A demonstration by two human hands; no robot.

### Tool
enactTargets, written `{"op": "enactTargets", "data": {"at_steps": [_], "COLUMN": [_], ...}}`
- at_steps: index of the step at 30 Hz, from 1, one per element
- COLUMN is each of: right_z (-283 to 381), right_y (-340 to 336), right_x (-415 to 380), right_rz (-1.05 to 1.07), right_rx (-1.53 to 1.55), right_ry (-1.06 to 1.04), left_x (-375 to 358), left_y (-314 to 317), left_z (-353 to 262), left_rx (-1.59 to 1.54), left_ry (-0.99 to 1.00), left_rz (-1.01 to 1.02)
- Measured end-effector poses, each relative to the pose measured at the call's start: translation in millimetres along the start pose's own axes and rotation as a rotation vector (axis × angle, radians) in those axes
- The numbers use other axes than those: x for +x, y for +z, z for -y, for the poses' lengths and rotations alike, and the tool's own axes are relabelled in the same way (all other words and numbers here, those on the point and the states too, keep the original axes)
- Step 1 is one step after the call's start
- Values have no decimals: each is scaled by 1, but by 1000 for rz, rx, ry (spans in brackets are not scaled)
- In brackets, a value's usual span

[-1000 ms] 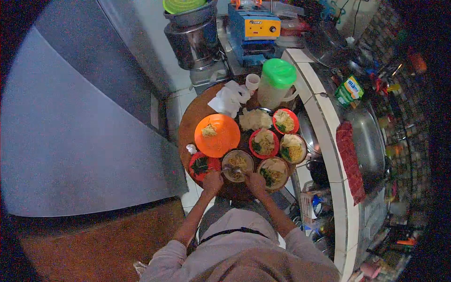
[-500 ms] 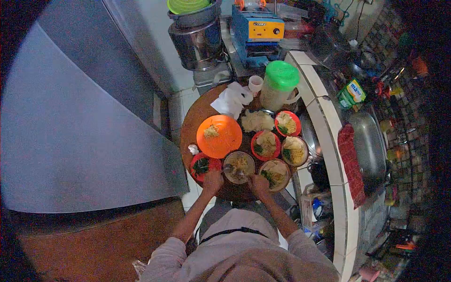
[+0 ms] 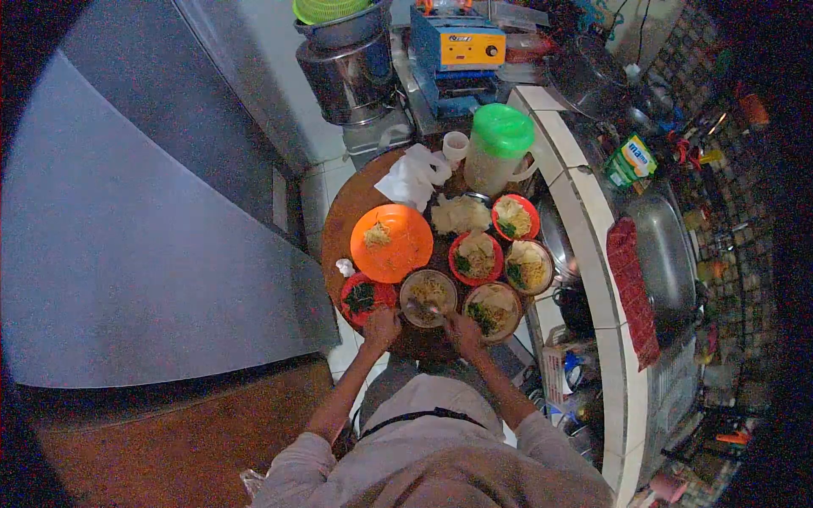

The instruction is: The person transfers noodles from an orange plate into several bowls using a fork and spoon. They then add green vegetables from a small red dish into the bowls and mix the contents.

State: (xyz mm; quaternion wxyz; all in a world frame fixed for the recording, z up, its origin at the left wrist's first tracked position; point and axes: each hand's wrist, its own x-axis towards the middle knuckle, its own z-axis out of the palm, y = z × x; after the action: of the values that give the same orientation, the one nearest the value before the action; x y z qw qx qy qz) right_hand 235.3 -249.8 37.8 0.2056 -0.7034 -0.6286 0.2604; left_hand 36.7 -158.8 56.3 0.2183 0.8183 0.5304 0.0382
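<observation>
The round, clear or pale-rimmed bowl of noodles (image 3: pixel 453 289) sits just beyond and between my hands, about equally near both; being round, it has no long axis. My hands are apart: my right hand (image 3: pixel 462 334) closes on a slim metal utensil (image 3: pixel 436 311) slanting in. My left hand (image 3: pixel 382 328), by the red bowl of greens (image 3: pixel 384 294), I cannot tell. I count six bowls, one orange plate (image 3: pixel 405 258).

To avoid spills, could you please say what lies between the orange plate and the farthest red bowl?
A pale heap lies between plate and bowl, in the head view.
</observation>
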Motion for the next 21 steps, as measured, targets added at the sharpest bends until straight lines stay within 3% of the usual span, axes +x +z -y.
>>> {"op": "enactTargets", "data": {"at_steps": [2, 4, 6, 9, 12, 21], "right_z": [11, 7, 4, 3, 0, 5], "right_y": [9, 13, 14, 10, 8, -1], "right_x": [4, 3, 2, 3, 1, -3], "right_rz": [-57, -100, -141, -29, -28, 30], "right_rx": [6, -24, -56, -84, -84, -218], "right_ry": [215, 164, 111, 186, 164, 237], "left_x": [1, 1, 6, 7, 13, 16], "left_y": [13, 10, 1, -20, -3, 2], "left_z": [12, 11, 5, -10, -2, -5], "left_rx": [0, -1, 30, 20, 15, 155], "left_ry": [77, 154, 62, 10, 127, 83], "left_rz": [-78, -157, -56, 71, -18, 73]}}
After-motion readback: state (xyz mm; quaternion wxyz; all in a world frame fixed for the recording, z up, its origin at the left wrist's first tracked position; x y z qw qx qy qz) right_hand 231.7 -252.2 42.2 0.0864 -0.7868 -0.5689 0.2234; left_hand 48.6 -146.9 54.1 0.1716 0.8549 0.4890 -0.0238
